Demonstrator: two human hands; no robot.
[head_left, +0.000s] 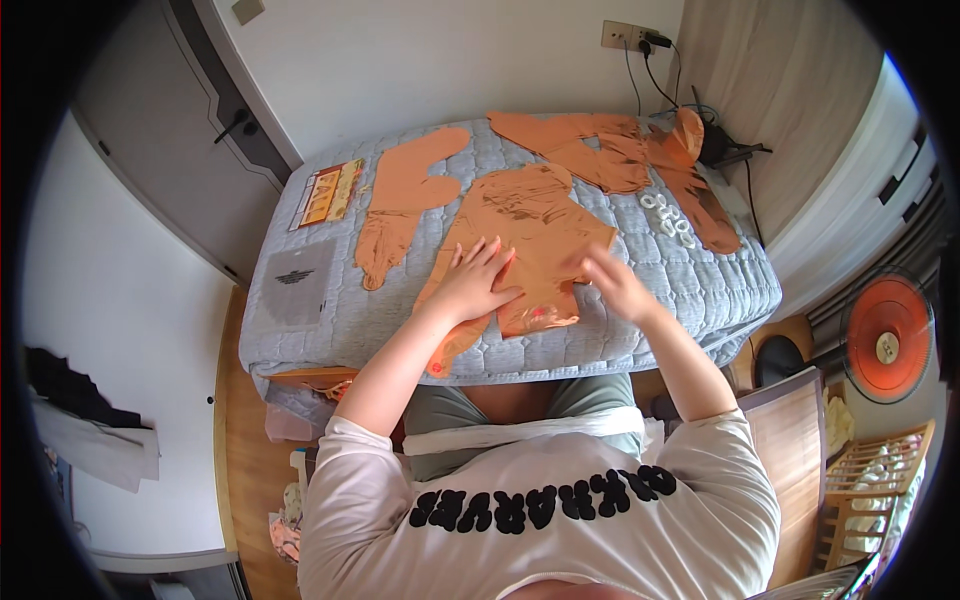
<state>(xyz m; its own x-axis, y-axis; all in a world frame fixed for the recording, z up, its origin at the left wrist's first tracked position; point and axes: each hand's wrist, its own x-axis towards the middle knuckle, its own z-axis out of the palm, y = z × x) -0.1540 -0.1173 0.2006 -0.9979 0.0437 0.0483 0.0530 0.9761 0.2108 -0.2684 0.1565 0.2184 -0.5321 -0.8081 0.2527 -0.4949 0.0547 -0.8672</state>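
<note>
A flat, uninflated copper-orange foil balloon (530, 230) lies spread on the quilted grey bed in front of me, its upper part wrinkled. My left hand (478, 285) presses on its left half with the fingers spread out. Over its right edge hovers or rests my right hand (618, 285), its fingers smeared by motion, so their grip does not show. To the left lies another flat foil balloon (405, 175) with a curved outline. A crumpled foil balloon (590, 145) is spread at the back, and one more foil balloon (695, 185) lies at the far right.
Several white rings (668, 218), perhaps tape or ribbon rolls, lie at the bed's right. A printed card package (328, 195) and a translucent plastic bag (295, 285) lie at its left. A black-cabled outlet (630, 38) is on the wall; an orange fan (888, 335) stands at right.
</note>
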